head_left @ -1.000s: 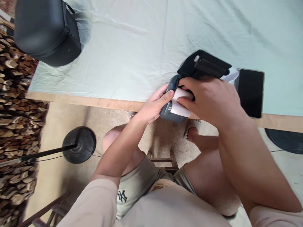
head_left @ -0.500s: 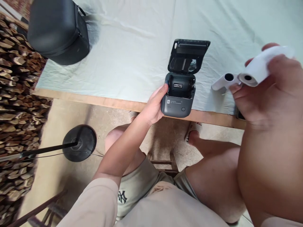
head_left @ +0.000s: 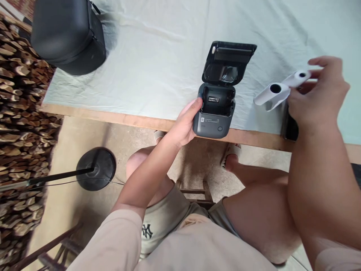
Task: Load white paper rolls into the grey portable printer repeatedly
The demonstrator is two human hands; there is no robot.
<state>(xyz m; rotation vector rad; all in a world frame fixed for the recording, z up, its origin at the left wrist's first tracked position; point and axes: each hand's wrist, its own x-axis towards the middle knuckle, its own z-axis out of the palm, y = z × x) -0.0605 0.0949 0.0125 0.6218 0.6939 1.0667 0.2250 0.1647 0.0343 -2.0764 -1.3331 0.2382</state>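
My left hand [head_left: 187, 122] grips a small dark grey label printer [head_left: 210, 125] by its left side, thumb near the rim of the paper bay. The printer's lid [head_left: 228, 62] stands raised, and a small printed label shows inside the vacant bay. On the cloth to the right lie two white paper rolls side by side: a nearer roll [head_left: 263, 97] with a wide dark core and a loose flap, and a farther roll [head_left: 293, 78] with a narrower core. My right hand [head_left: 320, 90] is right beside the farther roll, fingers apart; any slight contact is hard to make out.
A black zippered case [head_left: 69, 37] sits at the table's left end. Under my right wrist, a dark flat object [head_left: 290, 126] lies by the wooden table edge [head_left: 126, 119]. A round black stand base [head_left: 96, 169] is on the floor, near stacked firewood [head_left: 17, 113].
My right hand has lowered the white roll onto the cloth beside the other roll and loosened its fingers. My left hand keeps the printer in nearly the same place.
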